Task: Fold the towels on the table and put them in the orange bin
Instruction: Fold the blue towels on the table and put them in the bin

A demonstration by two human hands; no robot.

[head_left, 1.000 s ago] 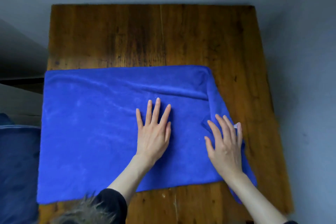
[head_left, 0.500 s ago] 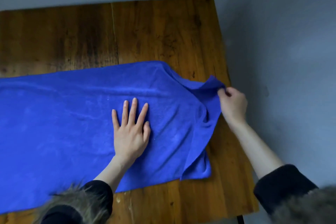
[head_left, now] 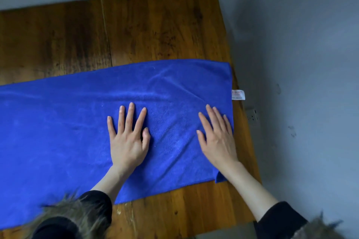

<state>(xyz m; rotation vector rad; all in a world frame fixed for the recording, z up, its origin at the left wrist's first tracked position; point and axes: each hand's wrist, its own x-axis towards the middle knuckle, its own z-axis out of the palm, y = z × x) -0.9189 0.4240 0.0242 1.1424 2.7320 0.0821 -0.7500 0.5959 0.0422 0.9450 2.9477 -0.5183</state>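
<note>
Both hands — left (head_left: 127,141), right (head_left: 217,141) — flat, fingers spread on the towel (head_left: 58,132); risks uneven folding if creases remain.

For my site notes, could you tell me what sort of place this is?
Probably a plain room in a home: a worn wooden table pushed near bare grey walls, a wall socket low beside it, and a blue towel laid flat.

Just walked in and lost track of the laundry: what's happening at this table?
A person has a blue towel spread on the wooden table. The left hand and right hand lie flat on it with straight fingers, the right hand near the end with the white tag. No fold has been made, and no orange bin is in view.
</note>
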